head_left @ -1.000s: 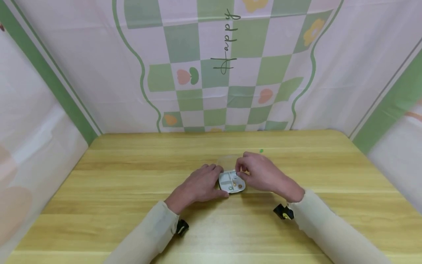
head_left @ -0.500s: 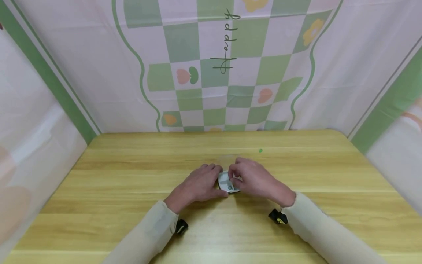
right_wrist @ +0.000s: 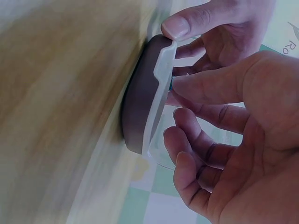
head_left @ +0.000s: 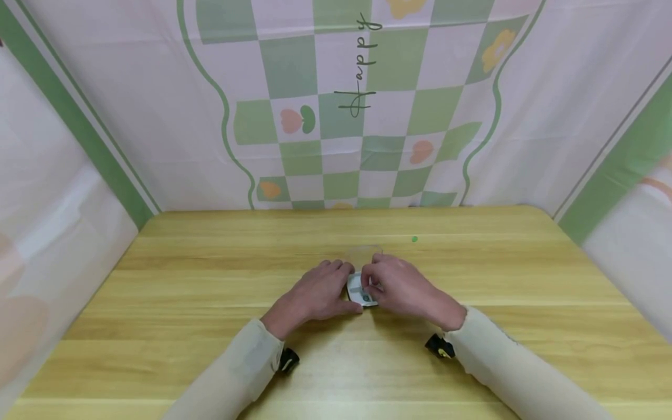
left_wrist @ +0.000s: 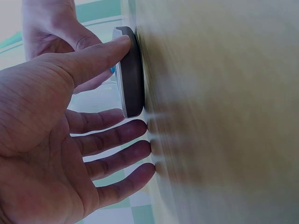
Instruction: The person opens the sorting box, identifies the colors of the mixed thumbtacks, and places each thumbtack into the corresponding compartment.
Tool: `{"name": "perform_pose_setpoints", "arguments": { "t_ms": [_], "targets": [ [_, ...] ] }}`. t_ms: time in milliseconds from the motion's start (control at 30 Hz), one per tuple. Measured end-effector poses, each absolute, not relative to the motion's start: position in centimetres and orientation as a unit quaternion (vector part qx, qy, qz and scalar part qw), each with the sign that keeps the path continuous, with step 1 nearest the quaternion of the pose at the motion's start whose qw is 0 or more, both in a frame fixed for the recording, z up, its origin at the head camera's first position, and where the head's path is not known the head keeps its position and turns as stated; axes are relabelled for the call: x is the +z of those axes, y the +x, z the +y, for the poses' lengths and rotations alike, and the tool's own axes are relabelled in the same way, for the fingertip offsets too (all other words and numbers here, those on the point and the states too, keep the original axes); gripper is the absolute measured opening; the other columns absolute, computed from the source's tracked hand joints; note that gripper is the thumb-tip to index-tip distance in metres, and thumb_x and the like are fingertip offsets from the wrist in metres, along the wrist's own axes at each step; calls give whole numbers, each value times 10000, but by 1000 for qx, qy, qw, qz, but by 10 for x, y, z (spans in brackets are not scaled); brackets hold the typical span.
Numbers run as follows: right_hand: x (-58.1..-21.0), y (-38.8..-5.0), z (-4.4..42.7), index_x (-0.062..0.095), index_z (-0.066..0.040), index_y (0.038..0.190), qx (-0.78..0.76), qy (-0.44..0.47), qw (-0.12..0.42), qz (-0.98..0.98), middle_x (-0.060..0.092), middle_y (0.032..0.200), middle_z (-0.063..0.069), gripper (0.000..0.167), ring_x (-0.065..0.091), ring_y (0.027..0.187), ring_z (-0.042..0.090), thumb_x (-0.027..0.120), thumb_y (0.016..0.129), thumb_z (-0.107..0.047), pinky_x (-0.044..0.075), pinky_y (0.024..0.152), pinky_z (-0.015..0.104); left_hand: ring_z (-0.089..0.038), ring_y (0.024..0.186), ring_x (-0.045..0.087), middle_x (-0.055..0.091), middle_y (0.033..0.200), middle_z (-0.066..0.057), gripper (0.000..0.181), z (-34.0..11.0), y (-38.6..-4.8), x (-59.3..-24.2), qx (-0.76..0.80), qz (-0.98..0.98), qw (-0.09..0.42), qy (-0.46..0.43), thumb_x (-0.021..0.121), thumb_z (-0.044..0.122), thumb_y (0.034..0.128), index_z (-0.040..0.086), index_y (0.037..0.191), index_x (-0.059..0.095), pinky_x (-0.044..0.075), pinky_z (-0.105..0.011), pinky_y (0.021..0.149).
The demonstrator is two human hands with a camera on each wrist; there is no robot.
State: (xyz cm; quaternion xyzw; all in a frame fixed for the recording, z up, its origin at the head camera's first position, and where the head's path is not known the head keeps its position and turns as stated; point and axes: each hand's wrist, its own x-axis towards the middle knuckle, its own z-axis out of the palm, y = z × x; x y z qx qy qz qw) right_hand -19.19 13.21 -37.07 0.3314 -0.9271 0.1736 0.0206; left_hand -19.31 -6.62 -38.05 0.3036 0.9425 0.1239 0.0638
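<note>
A small pill box (head_left: 354, 281) with white compartments lies on the table, its dark outer shell (left_wrist: 133, 77) plain in the left wrist view. My left hand (head_left: 317, 293) holds the box from the left, thumb on the near corner and index finger at the far end. Over the compartments, my right hand (head_left: 403, 287) pinches a tiny teal piece (right_wrist: 171, 84) between thumb and index finger; its kind is too small to tell. The other right fingers curl loosely. The right half of the box is hidden behind this hand in the head view.
A clear lid (head_left: 366, 252) stands out beyond the box's far side. Farther back on the wooden table (head_left: 236, 251) lies a small green piece (head_left: 415, 239). A patterned cloth (head_left: 341, 157) hangs behind the table.
My right hand has moved left and slightly nearer across the box, from its far right compartment to the near left one. My left hand stays in place.
</note>
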Motion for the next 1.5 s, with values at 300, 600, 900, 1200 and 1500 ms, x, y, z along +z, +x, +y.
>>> {"name": "perform_pose_setpoints", "arguments": {
  "t_ms": [300,600,900,1200,1500],
  "targets": [
    [-374,-192,131,676,-153,806,160,335,33,-928,487,773,-70,143,426,650,88,752,873,-52,396,557,241,-210,1008,554,617,1239,-62,698,-65,-194,-381,120,943,64,302,728,538,898,63,1377,545,489,-338,867],
    [-373,-191,130,671,-155,798,158,337,37,-928,480,763,-75,152,417,651,90,747,876,-49,388,554,240,-212,1017,556,612,1248,-63,695,-65,-194,-380,119,944,67,300,726,533,903,64,1381,541,487,-343,875],
    [-371,-190,131,697,-137,832,159,334,30,-929,491,773,-65,111,422,647,91,751,877,-50,391,554,238,-203,986,548,615,1224,-56,688,-65,-193,-380,119,944,65,302,728,533,901,64,1371,545,483,-332,847],
    [-363,-189,134,710,-127,864,173,320,9,-931,502,789,-60,89,453,672,99,755,879,-52,418,582,258,-204,992,549,618,1228,-59,701,-66,-193,-379,121,944,64,300,734,533,897,67,1384,543,484,-329,833],
    [-359,-188,136,705,-143,878,173,315,10,-933,500,799,-62,86,451,682,99,747,891,-69,413,586,261,-195,980,543,618,1216,-48,701,-66,-193,-380,122,945,68,296,737,536,894,74,1384,542,482,-329,826]
  ]
}}
